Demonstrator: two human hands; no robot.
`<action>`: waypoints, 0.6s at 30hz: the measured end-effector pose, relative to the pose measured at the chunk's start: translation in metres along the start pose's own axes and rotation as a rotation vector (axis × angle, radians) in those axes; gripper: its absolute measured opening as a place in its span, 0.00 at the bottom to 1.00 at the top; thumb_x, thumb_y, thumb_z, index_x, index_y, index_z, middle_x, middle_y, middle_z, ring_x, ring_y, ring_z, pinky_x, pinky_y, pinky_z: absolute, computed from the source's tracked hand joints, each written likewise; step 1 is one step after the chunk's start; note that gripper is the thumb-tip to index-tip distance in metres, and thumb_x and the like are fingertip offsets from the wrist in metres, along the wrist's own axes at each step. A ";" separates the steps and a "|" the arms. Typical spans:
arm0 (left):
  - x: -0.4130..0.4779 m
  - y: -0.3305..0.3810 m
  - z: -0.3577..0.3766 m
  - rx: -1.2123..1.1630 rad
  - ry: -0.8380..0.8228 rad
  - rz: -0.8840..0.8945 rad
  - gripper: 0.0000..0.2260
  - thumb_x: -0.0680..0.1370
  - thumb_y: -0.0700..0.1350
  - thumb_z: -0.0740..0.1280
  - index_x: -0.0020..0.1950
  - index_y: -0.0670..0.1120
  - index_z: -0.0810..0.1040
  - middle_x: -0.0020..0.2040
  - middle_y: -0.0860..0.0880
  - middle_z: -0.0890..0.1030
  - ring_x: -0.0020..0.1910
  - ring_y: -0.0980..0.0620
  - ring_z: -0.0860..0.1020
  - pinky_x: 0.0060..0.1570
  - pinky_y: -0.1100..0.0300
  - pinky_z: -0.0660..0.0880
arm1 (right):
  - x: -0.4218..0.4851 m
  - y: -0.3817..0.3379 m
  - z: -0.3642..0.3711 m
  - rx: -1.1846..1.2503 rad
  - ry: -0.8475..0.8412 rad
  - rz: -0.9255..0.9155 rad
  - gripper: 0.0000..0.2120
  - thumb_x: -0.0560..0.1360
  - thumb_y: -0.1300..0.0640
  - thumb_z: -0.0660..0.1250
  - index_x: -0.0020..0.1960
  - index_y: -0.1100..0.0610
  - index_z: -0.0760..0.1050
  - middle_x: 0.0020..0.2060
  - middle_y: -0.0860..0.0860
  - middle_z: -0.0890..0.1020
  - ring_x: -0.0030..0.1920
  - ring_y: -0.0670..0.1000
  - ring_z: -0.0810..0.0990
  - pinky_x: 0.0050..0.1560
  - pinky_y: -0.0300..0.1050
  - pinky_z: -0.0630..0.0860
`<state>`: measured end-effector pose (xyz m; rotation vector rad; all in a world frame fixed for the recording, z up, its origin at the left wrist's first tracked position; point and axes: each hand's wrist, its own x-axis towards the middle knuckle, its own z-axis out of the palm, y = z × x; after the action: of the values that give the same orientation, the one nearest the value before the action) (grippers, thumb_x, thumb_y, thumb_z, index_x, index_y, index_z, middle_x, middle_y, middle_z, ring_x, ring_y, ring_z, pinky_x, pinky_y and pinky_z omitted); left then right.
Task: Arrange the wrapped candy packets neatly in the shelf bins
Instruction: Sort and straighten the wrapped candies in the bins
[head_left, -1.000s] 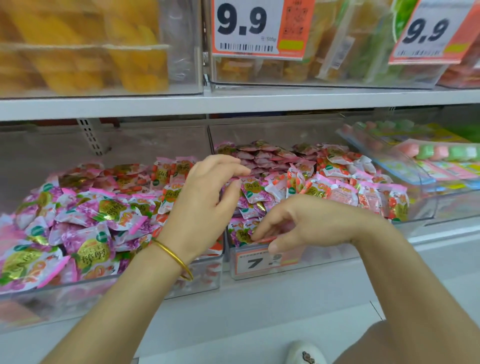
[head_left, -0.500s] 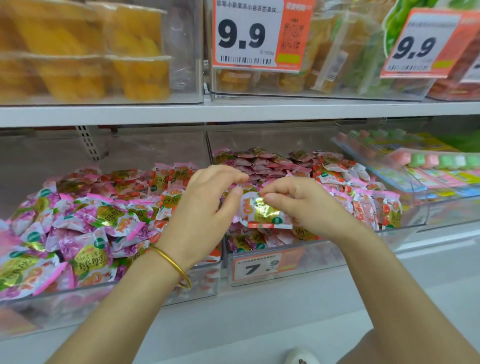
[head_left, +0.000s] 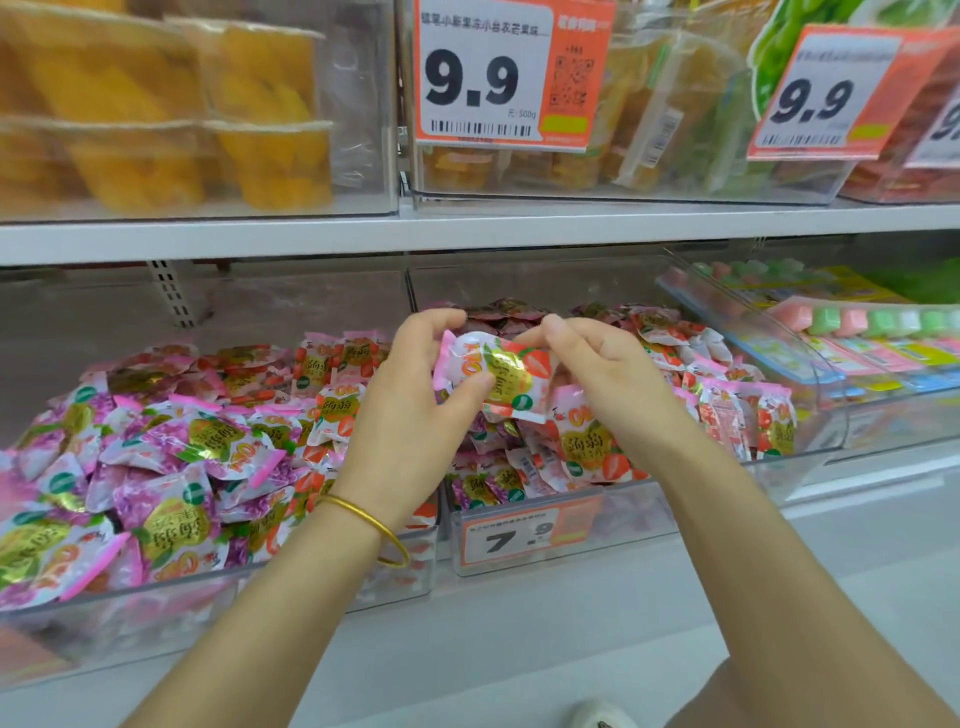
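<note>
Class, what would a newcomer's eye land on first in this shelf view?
The left hand and right hand pinch one candy packet at centre, above the middle bin. Pink packets heap the left bin, and a bold 9.9 price tag hangs on the upper shelf.

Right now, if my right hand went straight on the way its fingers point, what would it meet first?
Your right hand meets the candy packet it pinches, then probably the left hand gripping its other side; depth unclear.
</note>
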<state>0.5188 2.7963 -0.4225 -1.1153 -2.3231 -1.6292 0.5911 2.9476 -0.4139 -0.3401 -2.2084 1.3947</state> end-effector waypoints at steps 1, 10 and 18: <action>0.001 0.000 -0.001 -0.020 0.022 -0.014 0.18 0.74 0.43 0.69 0.61 0.53 0.68 0.51 0.57 0.76 0.51 0.58 0.77 0.53 0.56 0.76 | 0.000 0.001 -0.002 0.015 0.012 0.019 0.14 0.80 0.49 0.57 0.49 0.54 0.80 0.38 0.50 0.83 0.39 0.46 0.82 0.52 0.46 0.76; 0.002 -0.001 -0.004 -0.014 0.021 -0.035 0.07 0.75 0.43 0.68 0.49 0.51 0.72 0.44 0.55 0.77 0.45 0.59 0.77 0.47 0.55 0.77 | -0.007 0.011 -0.018 -0.386 -0.021 -0.036 0.09 0.76 0.52 0.65 0.40 0.54 0.78 0.32 0.45 0.77 0.33 0.40 0.74 0.32 0.30 0.68; 0.003 -0.001 -0.004 -0.041 0.017 -0.034 0.04 0.76 0.43 0.66 0.49 0.50 0.74 0.46 0.55 0.77 0.46 0.57 0.76 0.46 0.65 0.74 | -0.007 0.015 -0.028 -0.605 -0.094 -0.088 0.21 0.67 0.40 0.69 0.26 0.52 0.68 0.24 0.48 0.71 0.28 0.48 0.68 0.32 0.45 0.66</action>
<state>0.5144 2.7943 -0.4203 -1.0718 -2.3211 -1.6979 0.6114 2.9722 -0.4194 -0.3802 -2.6543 0.6808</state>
